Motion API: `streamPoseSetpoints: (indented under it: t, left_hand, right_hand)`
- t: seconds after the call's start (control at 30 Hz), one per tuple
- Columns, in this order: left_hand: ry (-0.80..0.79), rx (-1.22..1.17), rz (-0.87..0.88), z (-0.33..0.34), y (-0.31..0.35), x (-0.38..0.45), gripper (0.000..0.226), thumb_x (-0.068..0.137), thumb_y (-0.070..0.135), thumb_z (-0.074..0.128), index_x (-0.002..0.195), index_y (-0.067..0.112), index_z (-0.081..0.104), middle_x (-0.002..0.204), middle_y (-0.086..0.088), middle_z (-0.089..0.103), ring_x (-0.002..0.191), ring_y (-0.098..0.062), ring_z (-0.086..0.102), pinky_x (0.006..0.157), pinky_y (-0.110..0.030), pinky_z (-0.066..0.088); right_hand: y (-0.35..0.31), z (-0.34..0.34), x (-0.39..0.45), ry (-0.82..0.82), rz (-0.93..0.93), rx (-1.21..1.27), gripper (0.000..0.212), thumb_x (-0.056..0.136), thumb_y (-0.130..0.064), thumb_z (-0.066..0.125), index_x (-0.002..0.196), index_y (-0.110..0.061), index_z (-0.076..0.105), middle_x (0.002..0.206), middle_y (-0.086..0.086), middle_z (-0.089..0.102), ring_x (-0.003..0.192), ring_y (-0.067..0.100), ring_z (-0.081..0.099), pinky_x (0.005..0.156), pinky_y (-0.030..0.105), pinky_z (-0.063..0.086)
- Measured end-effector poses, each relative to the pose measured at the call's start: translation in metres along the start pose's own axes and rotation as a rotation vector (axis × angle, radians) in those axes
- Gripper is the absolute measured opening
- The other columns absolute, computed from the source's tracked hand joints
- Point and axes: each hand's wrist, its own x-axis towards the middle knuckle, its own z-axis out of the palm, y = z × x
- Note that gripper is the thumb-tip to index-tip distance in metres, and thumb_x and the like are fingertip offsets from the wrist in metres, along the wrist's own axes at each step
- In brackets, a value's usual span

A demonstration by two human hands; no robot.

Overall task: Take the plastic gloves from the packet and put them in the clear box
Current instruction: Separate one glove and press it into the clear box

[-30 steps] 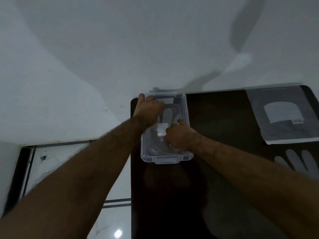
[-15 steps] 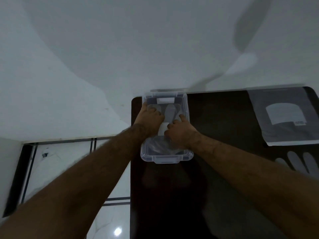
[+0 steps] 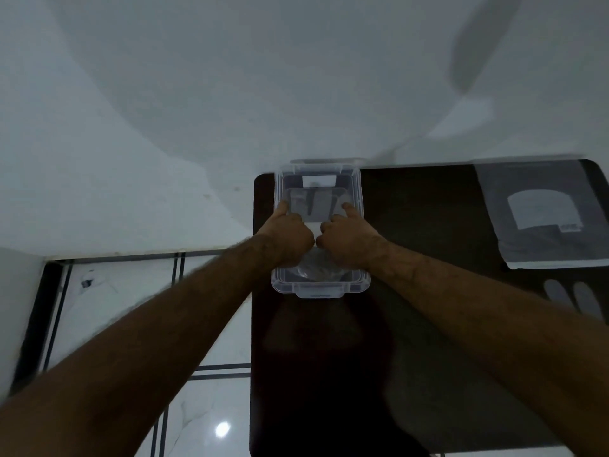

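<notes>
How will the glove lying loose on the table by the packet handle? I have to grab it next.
The loose glove lies flat and see-through on the dark table, so it is probably thin, floppy and very light. It may cling to the surface, so pinching an edge likely works better than scooping.

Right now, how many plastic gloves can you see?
2: one glove flat in the clear box under both hands, one loose glove at the table's right edge. More may be hidden.

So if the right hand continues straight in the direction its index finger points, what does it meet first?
Probably the far wall of the clear box. The right hand is inside it, finger pointing away over the plastic glove. Depth is unclear, so the side wall could come first.
</notes>
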Motion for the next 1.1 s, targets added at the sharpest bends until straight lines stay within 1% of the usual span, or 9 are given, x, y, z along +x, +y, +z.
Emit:
streamPoseSetpoints:
  t: [0.1, 0.2, 0.27, 0.63, 0.73, 0.83, 0.93, 1.0, 1.1]
  left_hand:
    - [-0.111, 0.006, 0.073, 0.003, 0.009, -0.004, 0.023, 0.101, 0.037, 0.066, 0.122, 0.029, 0.074, 0.124, 0.001, 0.072, 0.129, -0.025, 0.060, 0.126, -0.064, 0.008]
    - [-0.238, -0.031, 0.068, 0.001, 0.015, -0.005, 0.028, 0.105, 0.038, 0.063, 0.128, 0.025, 0.071, 0.136, -0.002, 0.068, 0.139, -0.027, 0.055, 0.127, -0.065, 0.004]
    - [-0.277, -0.085, 0.063, -0.005, 0.017, -0.007, 0.031, 0.105, 0.038, 0.062, 0.133, 0.026, 0.069, 0.142, -0.003, 0.065, 0.144, -0.028, 0.050, 0.128, -0.064, 0.002]
    - [-0.302, -0.150, 0.054, -0.018, 0.023, -0.023, 0.035, 0.106, 0.040, 0.058, 0.138, 0.029, 0.067, 0.151, -0.001, 0.060, 0.152, -0.027, 0.041, 0.129, -0.063, -0.003]
    - [-0.210, -0.133, 0.029, -0.028, 0.017, -0.033, 0.034, 0.106, 0.036, 0.060, 0.139, 0.035, 0.066, 0.148, 0.002, 0.061, 0.149, -0.027, 0.044, 0.128, -0.065, 0.000]
    - [-0.077, -0.168, -0.051, -0.039, 0.014, -0.054, 0.043, 0.101, 0.022, 0.064, 0.141, 0.038, 0.064, 0.144, 0.003, 0.065, 0.145, -0.025, 0.049, 0.126, -0.065, 0.001]
    - [0.083, -0.211, -0.130, -0.053, 0.025, -0.076, 0.048, 0.097, 0.015, 0.061, 0.140, 0.036, 0.064, 0.133, 0.002, 0.071, 0.132, -0.025, 0.058, 0.125, -0.062, 0.014]
    - [0.180, -0.215, -0.160, -0.061, 0.041, -0.091, 0.050, 0.096, 0.015, 0.058, 0.141, 0.035, 0.063, 0.126, 0.002, 0.073, 0.125, -0.025, 0.061, 0.123, -0.061, 0.020]
    - [0.268, -0.271, -0.148, -0.073, 0.086, -0.104, 0.043, 0.097, 0.024, 0.060, 0.139, 0.035, 0.062, 0.124, 0.003, 0.072, 0.123, -0.025, 0.062, 0.121, -0.060, 0.022]
  right_hand:
    - [-0.006, 0.005, -0.002, -0.055, -0.045, -0.022, 0.034, 0.101, -0.043, 0.063, 0.132, -0.029, 0.067, 0.130, 0.001, 0.069, 0.131, 0.028, 0.059, 0.127, 0.067, 0.014]
    - [-0.009, 0.007, -0.001, -0.127, -0.025, -0.041, 0.038, 0.100, -0.042, 0.065, 0.137, -0.030, 0.065, 0.135, 0.001, 0.068, 0.135, 0.029, 0.056, 0.127, 0.069, 0.007]
    - [-0.008, 0.005, -0.001, -0.120, -0.017, -0.079, 0.041, 0.098, -0.041, 0.068, 0.138, -0.029, 0.065, 0.137, 0.003, 0.067, 0.137, 0.031, 0.055, 0.127, 0.070, 0.007]
    - [-0.014, 0.010, -0.009, -0.101, -0.024, -0.161, 0.039, 0.098, -0.039, 0.069, 0.134, -0.022, 0.066, 0.136, 0.005, 0.068, 0.138, 0.033, 0.055, 0.126, 0.072, 0.006]
    - [-0.013, 0.005, -0.021, -0.032, 0.017, -0.121, 0.038, 0.099, -0.036, 0.069, 0.134, -0.024, 0.066, 0.139, 0.004, 0.066, 0.139, 0.032, 0.053, 0.126, 0.072, 0.009]
    - [-0.008, -0.006, -0.048, 0.070, 0.088, -0.048, 0.038, 0.099, -0.028, 0.067, 0.137, -0.027, 0.065, 0.135, 0.004, 0.065, 0.139, 0.031, 0.052, 0.126, 0.070, 0.010]
    - [0.005, -0.003, -0.081, 0.200, 0.180, 0.161, 0.032, 0.100, -0.025, 0.062, 0.131, -0.033, 0.067, 0.126, 0.000, 0.071, 0.129, 0.024, 0.060, 0.126, 0.069, 0.008]
    - [0.012, 0.010, -0.112, 0.299, 0.221, 0.283, 0.028, 0.102, -0.027, 0.059, 0.128, -0.032, 0.068, 0.123, -0.002, 0.072, 0.125, 0.021, 0.062, 0.127, 0.066, 0.010]
    - [0.016, 0.036, -0.171, 0.363, 0.228, 0.318, 0.027, 0.103, -0.033, 0.055, 0.127, -0.031, 0.069, 0.124, -0.005, 0.072, 0.127, 0.018, 0.061, 0.129, 0.061, 0.014]
